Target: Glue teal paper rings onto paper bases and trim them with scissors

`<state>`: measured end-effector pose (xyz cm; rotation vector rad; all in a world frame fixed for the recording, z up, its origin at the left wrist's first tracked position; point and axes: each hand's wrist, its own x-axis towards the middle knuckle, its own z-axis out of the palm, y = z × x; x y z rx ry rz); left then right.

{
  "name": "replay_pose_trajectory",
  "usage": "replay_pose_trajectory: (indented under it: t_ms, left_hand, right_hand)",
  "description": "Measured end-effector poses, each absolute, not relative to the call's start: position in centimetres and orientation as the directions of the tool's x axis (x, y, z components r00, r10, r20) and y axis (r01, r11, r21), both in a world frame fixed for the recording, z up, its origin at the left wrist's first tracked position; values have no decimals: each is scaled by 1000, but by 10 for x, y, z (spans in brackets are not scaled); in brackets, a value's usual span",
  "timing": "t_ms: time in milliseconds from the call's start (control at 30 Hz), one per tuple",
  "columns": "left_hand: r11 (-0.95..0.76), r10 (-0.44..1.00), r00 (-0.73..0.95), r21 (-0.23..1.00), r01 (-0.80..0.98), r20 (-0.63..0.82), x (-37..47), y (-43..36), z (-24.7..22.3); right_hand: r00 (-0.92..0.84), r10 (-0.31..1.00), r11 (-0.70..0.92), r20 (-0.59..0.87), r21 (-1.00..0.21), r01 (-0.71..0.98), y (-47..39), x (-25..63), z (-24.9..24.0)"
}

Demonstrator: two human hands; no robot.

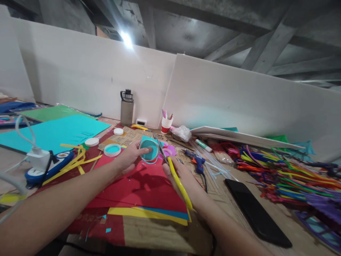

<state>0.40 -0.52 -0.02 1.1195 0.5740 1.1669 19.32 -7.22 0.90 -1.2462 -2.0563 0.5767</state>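
Note:
My left hand (130, 156) is closed on a piece of teal paper (149, 144), the thumb pressed on its round, pale-edged part. A thin teal strip curls below it. In my right hand (183, 176) is a pair of scissors with yellow handles (178, 181); the blades point up and away, beside the paper's right edge. Whether they touch the paper I cannot tell. Beneath both hands lie red paper sheets (125, 192), with yellow sheets (149, 215) showing at the near edge. A white round lid with a teal inside (112, 150) sits left of my left hand.
A blue hot glue gun (199, 165) and a black phone (255, 213) lie to the right, near many pipe cleaners (287, 174). Behind stand a bottle (127, 110) and a paper cup of pens (166, 125). Left are yellow strips (77, 161) and a power strip (50, 167).

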Motion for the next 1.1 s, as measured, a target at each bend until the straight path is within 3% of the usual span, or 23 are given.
replay_pose_trajectory:
  t_ms: [1100]
  left_hand:
    - [-48,893,404,935,-353,198,-6,3,1]
  right_hand:
    - [-357,883,468,306,-641,609,-70,195,5]
